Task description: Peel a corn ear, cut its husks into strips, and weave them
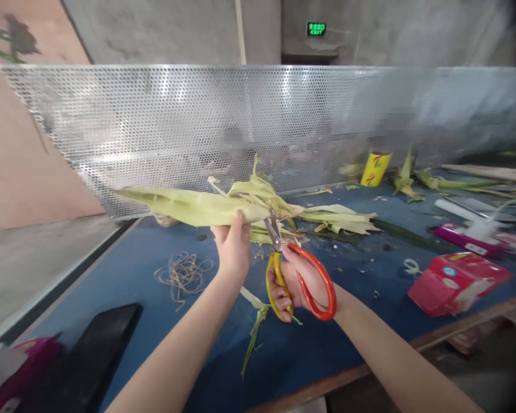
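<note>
Corn husk (189,207): held above the surface (155,327), approx. level, broad tip to L, narrow end to R.
L hand (233,246): closed, thumb and fingers pinching the husk nr its narrow end.
R hand (298,278): wrapped on scissors (277,242), fingers in the yellow loop, red loop round the thumb side. Blades look slightly apart, at the narrow end; cannot tell if they touch.
Caution: blades sit nr my L thumb; a slip or early squeeze could nick it. A loose L pinch could let the husk twist or tear, as the leaf looks thin. Loose leaves (258,189) abt the blades could snag, causing a ragged cut.
Nearby: twine (183,275), L; husk scraps (344,218), R; red box (453,284), far R.
</note>
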A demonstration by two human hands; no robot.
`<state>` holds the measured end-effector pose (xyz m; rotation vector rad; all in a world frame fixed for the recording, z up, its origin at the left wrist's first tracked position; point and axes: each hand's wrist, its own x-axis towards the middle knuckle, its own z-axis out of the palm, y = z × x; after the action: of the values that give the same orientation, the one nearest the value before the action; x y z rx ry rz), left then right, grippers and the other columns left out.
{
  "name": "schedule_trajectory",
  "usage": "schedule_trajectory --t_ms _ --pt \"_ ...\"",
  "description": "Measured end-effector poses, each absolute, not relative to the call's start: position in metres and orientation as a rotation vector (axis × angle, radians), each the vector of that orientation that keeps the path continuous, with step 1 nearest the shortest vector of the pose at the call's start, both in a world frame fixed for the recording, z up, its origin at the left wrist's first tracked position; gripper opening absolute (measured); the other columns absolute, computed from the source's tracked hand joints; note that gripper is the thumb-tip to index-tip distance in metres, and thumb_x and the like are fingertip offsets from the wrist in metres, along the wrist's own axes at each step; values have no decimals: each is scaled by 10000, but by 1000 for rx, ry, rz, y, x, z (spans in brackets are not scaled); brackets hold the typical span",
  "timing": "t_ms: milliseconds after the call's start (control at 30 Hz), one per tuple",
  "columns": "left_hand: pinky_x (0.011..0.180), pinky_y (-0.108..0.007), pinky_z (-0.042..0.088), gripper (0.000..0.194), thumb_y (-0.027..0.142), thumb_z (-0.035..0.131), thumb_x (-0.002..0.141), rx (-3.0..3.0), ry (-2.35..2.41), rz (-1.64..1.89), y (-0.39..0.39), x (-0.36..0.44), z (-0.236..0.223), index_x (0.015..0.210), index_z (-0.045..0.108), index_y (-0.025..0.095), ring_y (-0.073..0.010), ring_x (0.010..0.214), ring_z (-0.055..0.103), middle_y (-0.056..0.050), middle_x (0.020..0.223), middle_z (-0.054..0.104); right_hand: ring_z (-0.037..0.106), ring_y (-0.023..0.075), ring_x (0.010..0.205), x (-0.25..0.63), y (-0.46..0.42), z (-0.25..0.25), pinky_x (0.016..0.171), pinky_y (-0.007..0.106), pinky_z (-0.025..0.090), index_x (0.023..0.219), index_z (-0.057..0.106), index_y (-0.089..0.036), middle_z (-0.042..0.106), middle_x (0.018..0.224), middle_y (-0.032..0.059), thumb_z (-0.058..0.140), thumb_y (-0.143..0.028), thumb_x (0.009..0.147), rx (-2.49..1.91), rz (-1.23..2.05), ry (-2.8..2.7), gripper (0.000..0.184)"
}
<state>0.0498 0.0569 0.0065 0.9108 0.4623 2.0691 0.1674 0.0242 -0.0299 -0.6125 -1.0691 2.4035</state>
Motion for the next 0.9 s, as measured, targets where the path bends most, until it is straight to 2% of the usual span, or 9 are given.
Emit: schedule_trajectory --t_ms 133,267,400,533,667,767,900 --pt "889 -335 459 528 70 693 558 823 514 2041 55 48 14 1002 461 236 -189 1026 594 -57 1089 623 413 87 388 164 29 -48 413 290 448 715 420 -186 419 513 -55 386 -764 694 -554 2320 -1083 579" --pt "761 -354 520 553 108 750 532 633 791 2050 51 44 32 983 442 188 -225 940 622 -119 1088 603 398 70 368 166 28 -52 384 262 444 719 431 -189 404 494 -74 422 -724 712 -614 2209 -1068 535" --pt "716 -373 545 483 158 760 550 467 952 2045 49 31 46 925 459 190 -229 929 618 -101 1061 604 387 59 368 173 22 -41 382 248 458 709 430 -188 394 486 -86 487 -670 714 -798 2138 -1190 486" --pt "654 -418 555 354 71 683 596 372 1067 1979 50 26 40 861 468 167 -227 810 643 -83 879 621 354 44 358 178 14 -32 373 225 440 704 411 -188 371 476 -99 535 -659 688 -1019 2119 -1312 488" --pt "676 -364 554 229 24 586 647 397 1021 2093 52 33 25 811 491 152 -178 735 655 -49 794 610 395 43 412 178 15 -33 434 232 466 731 429 -179 397 530 -83 516 -709 665 -896 2206 -1327 541" --pt "699 -345 553 199 52 593 668 438 990 2124 52 38 18 810 507 161 -171 733 661 -58 825 627 414 47 435 178 18 -35 455 239 470 746 433 -179 410 554 -75 523 -719 651 -781 2306 -1255 556" --pt "762 -349 546 350 69 660 641 590 919 2243 52 40 15 910 475 194 -197 851 665 -92 1061 609 423 51 437 179 17 -31 438 225 450 761 445 -174 415 555 -71 532 -718 643 -703 2400 -1231 564"
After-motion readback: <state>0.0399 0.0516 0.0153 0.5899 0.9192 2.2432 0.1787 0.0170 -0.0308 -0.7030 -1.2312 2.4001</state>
